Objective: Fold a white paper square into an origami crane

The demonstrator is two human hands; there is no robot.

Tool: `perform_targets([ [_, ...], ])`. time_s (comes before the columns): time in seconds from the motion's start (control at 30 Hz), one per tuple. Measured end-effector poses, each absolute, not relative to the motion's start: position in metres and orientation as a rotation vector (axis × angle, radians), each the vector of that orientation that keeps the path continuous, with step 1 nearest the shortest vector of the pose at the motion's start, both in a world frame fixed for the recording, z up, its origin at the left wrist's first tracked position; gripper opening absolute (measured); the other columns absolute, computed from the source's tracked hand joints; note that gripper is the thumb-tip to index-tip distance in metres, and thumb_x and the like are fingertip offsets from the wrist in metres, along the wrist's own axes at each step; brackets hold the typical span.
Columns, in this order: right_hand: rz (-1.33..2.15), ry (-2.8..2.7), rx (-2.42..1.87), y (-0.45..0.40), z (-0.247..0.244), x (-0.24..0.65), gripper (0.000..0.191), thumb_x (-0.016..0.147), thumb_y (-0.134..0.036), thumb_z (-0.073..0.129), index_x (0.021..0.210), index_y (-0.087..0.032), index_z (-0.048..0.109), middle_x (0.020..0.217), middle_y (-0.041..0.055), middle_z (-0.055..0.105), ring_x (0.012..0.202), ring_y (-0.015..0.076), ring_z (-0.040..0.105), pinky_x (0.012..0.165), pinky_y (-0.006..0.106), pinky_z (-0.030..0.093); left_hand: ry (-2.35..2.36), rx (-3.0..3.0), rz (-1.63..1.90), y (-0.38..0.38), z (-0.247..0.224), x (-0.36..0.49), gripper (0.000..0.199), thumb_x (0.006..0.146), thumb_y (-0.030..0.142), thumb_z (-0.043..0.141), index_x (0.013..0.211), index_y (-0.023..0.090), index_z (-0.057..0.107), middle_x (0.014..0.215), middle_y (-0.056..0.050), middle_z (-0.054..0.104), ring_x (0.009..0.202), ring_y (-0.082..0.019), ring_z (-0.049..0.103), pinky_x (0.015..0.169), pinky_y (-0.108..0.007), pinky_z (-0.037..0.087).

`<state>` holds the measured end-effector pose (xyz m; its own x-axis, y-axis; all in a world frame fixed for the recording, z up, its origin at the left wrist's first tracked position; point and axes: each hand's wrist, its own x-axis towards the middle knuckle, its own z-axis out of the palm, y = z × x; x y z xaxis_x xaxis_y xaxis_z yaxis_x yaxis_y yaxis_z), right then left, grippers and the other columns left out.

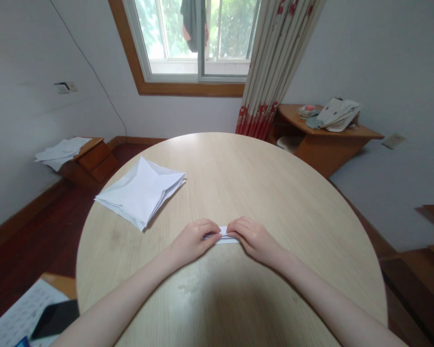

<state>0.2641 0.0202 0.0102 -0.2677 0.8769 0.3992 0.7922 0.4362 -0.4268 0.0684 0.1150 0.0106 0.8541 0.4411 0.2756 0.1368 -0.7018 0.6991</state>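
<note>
A narrow folded strip of white paper [223, 234] lies on the round wooden table [267, 178], close to its middle. My left hand [199, 237] grips the strip's left end, thumb in front and fingers curled over the top. At the right end, my right hand [251, 236] holds it in the same way. Only a short piece of the paper shows between my fingertips; both ends are hidden under my hands. Left of my hands and farther back rests a stack of white paper sheets [144, 188], with creased, slightly lifted edges.
A printed sheet [25, 308] and a dark phone-like object [56, 319] lie at the lower left, beside the table. Farther off are a small cabinet [97, 159] with papers, a corner desk [347, 132] with a bag [338, 114], a curtain [271, 62] and a window.
</note>
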Motion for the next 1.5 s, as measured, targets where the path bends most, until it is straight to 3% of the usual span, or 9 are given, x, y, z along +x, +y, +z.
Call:
perform_targets([
  [0.17,0.2,-2.1,-1.404,0.021,0.011,0.264,0.023,0.099,-0.025,0.039,0.094,-0.018,0.06,0.091,0.0076,0.067,0.086,0.0186,0.061,0.076,0.032,0.05,0.423,2.392,0.564,0.114,0.011,0.069,0.027,0.098,0.029,0.044,0.094,0.016,0.067,0.097,-0.007,0.07,0.093,-0.017,0.065,0.086,-0.029,0.05],
  [0.4,0.318,-2.051,-1.402,0.021,0.01,0.265,0.018,0.096,-0.026,0.046,0.091,-0.019,0.062,0.094,0.0063,0.066,0.089,0.0181,0.06,0.08,0.032,0.049,0.427,2.369,0.577,0.113,0.01,0.069,0.02,0.095,0.028,0.05,0.089,0.017,0.066,0.094,-0.006,0.069,0.091,-0.017,0.064,0.084,-0.029,0.051],
  [0.57,0.423,-1.975,-1.417,0.021,0.01,0.265,0.011,0.092,-0.027,0.055,0.09,-0.02,0.063,0.094,0.0049,0.066,0.089,0.017,0.06,0.079,0.031,0.048,0.308,2.537,0.609,0.115,0.005,0.067,0.024,0.097,0.029,0.045,0.097,0.016,0.065,0.1,-0.008,0.069,0.094,-0.018,0.064,0.086,-0.032,0.052],
  [0.77,0.515,-1.889,-1.448,0.021,0.015,0.262,0.017,0.092,-0.03,0.055,0.08,-0.02,0.062,0.089,0.0037,0.065,0.083,0.0157,0.061,0.074,0.029,0.048,0.381,2.412,0.586,0.112,0.005,0.068,0.013,0.087,0.024,0.062,0.098,0.017,0.063,0.104,-0.007,0.067,0.099,-0.019,0.062,0.089,-0.032,0.05],
  [0.93,0.364,-2.022,-1.497,0.021,0.013,0.259,0.022,0.098,-0.025,0.041,0.09,-0.019,0.061,0.091,0.0061,0.064,0.087,0.0182,0.058,0.078,0.033,0.047,0.573,2.305,0.606,0.111,0.005,0.073,0.018,0.074,0.015,0.074,0.087,0.017,0.063,0.094,-0.004,0.063,0.093,-0.019,0.058,0.084,-0.033,0.048],
  [1.1,0.217,-2.096,-1.579,0.022,0.01,0.251,0.024,0.098,-0.019,0.035,0.091,-0.018,0.058,0.095,0.0089,0.061,0.09,0.0211,0.055,0.08,0.036,0.047,0.75,2.338,0.549,0.111,0.008,0.076,0.025,0.065,0.021,0.083,0.081,0.019,0.064,0.096,-0.003,0.061,0.095,-0.023,0.054,0.086,-0.039,0.042],
  [1.3,0.207,-1.931,-1.763,0.026,0.002,0.246,0.02,0.096,-0.021,0.043,0.084,-0.018,0.059,0.092,0.0082,0.058,0.088,0.0204,0.053,0.076,0.034,0.045,0.816,2.401,0.475,0.109,0.011,0.076,0.033,0.068,0.03,0.081,0.087,0.019,0.057,0.092,-0.003,0.06,0.091,-0.023,0.052,0.079,-0.036,0.038],
  [1.5,0.246,-1.846,-1.888,0.03,-0.002,0.246,0.012,0.092,-0.02,0.047,0.084,-0.019,0.056,0.081,0.0042,0.062,0.079,0.0195,0.056,0.074,0.035,0.04,1.01,2.441,0.449,0.106,0.011,0.075,0.051,0.065,0.043,0.082,0.1,0.02,0.052,0.102,-0.005,0.057,0.099,-0.027,0.05,0.084,-0.041,0.033],
])
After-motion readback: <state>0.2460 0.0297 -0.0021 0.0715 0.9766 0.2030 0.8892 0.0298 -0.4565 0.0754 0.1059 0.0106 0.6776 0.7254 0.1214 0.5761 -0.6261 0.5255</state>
